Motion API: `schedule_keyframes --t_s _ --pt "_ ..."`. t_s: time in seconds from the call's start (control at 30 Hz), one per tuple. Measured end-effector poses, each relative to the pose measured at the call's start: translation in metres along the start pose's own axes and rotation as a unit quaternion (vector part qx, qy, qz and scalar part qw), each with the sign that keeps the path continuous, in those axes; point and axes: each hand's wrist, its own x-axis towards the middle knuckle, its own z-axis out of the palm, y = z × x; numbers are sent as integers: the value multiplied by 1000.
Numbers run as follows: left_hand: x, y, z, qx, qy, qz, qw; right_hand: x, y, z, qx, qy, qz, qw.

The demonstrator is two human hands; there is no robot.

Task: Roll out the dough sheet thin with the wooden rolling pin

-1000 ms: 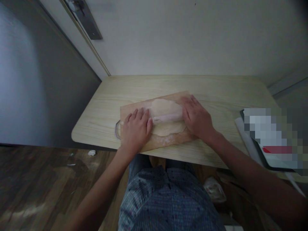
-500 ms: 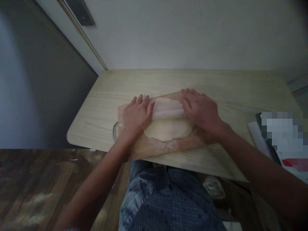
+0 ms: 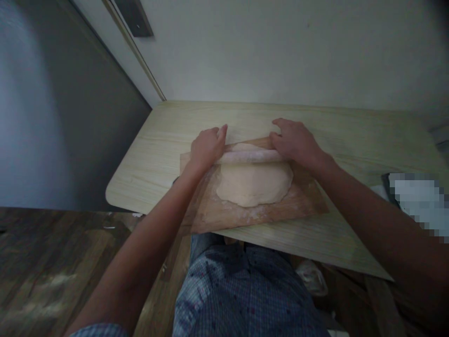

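Observation:
A flour-dusted rolling pin (image 3: pixel 250 157) lies across the far part of a flat, pale sheet of dough (image 3: pixel 254 185). My left hand (image 3: pixel 208 146) is closed on the pin's left end, its thumb pointing away from me. At the right end, my right hand (image 3: pixel 295 140) grips the pin, with the index finger stretched forward. Beneath the dough is a wooden cutting board (image 3: pixel 210 217), streaked with flour along its near side. Both ends of the pin are hidden by my hands.
The board rests on a light wood-grain table (image 3: pixel 351 135) against a pale wall (image 3: pixel 245 56). A dark-edged item (image 3: pixel 387 185), mostly blurred out, lies at the right. A grey panel (image 3: pixel 91 117) stands at the left. Below the table's right side is a clear plastic bag (image 3: pixel 312 277).
Both hands have pushed the rolling pin away from me, toward the dough's far edge. My fingers have curled from lying flatter, and more dough shows on the near side.

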Motion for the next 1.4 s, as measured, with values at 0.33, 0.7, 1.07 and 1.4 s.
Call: schedule_keyframes --t_s 0.33,0.7,1.07,1.4 --pt "-14 2 0 49 9 12 999 -23 -2 0 -12 33 34 999" --pt "-82 5 3 108 97 97 985 -81 -7 8 -7 105 -63 993" --pt "-109 1 8 108 94 108 984 -111 -4 8 -21 103 -127 986" --pt "-63 9 5 92 73 75 990 -60 -9 5 -22 68 -51 996"
